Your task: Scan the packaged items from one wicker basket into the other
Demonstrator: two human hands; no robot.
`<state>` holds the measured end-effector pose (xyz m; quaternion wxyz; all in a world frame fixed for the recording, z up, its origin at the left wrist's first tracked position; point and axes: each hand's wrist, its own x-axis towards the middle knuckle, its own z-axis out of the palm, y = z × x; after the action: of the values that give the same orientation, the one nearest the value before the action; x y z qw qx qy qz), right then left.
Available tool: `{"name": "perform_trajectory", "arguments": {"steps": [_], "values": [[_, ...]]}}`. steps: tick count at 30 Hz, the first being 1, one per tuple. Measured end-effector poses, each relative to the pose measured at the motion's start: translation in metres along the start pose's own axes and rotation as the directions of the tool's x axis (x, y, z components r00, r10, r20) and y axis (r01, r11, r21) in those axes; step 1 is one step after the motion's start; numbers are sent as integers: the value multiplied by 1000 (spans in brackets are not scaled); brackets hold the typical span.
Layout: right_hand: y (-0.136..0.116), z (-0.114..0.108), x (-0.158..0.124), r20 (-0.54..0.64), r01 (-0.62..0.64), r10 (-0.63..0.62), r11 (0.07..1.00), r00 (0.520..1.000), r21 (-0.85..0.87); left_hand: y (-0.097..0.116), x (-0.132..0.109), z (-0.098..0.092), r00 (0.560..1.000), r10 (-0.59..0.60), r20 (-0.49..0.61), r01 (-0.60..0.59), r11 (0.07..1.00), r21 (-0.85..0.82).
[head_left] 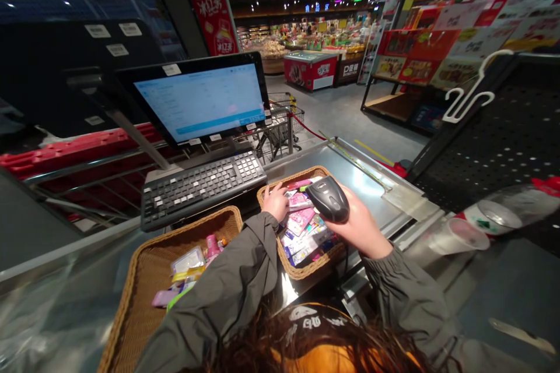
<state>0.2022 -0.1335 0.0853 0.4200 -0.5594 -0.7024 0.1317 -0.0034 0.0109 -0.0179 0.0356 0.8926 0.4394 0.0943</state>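
My right hand (359,224) is closed round a black handheld barcode scanner (328,197), held over the right wicker basket (306,271). That basket holds several small pink, purple and white packets (301,227). My left hand (275,201) reaches into the far left part of the same basket, fingers curled on the packets; whether it grips one I cannot tell. A second wicker basket (144,280) to the left holds a few small items (192,262).
A grey keyboard (203,186) and a lit till screen (201,99) stand behind the baskets on the steel counter (371,180). Clear plastic cups (459,236) lie at the right. A shopping trolley (280,122) and shop shelves stand beyond the counter.
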Motion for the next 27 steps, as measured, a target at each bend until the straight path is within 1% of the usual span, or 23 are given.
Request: {"name": "perform_trajectory", "arguments": {"steps": [3,7,10,13,16,20,24,27], "values": [[0,-1,-2,-26,-8,8,1000,1000,11,-3,-1,-17,998,-35,-47,33,998,-46],[-5,0,-6,-34,8,-8,1000,999,-6,-6,-11,-60,984,-60,-168,29,982,-184],[-15,4,-9,-28,42,-42,999,999,-8,-10,-24,-92,962,-75,-264,10,970,-242],[-28,9,-12,-20,92,-92,996,996,9,-15,-38,-115,930,-76,-360,-26,963,-270],[-44,15,-15,13,130,-130,991,991,14,-19,-53,-129,895,-79,-439,-37,968,-249],[-62,24,-16,58,189,-189,982,980,7,-22,-73,-143,864,-98,-493,-6,979,-204],[-77,35,-15,93,223,-224,975,970,23,-22,-93,-155,834,-165,-526,23,964,-266],[-86,44,-14,98,235,-236,972,967,24,-21,-105,-161,820,-190,-541,28,956,-293]]}}
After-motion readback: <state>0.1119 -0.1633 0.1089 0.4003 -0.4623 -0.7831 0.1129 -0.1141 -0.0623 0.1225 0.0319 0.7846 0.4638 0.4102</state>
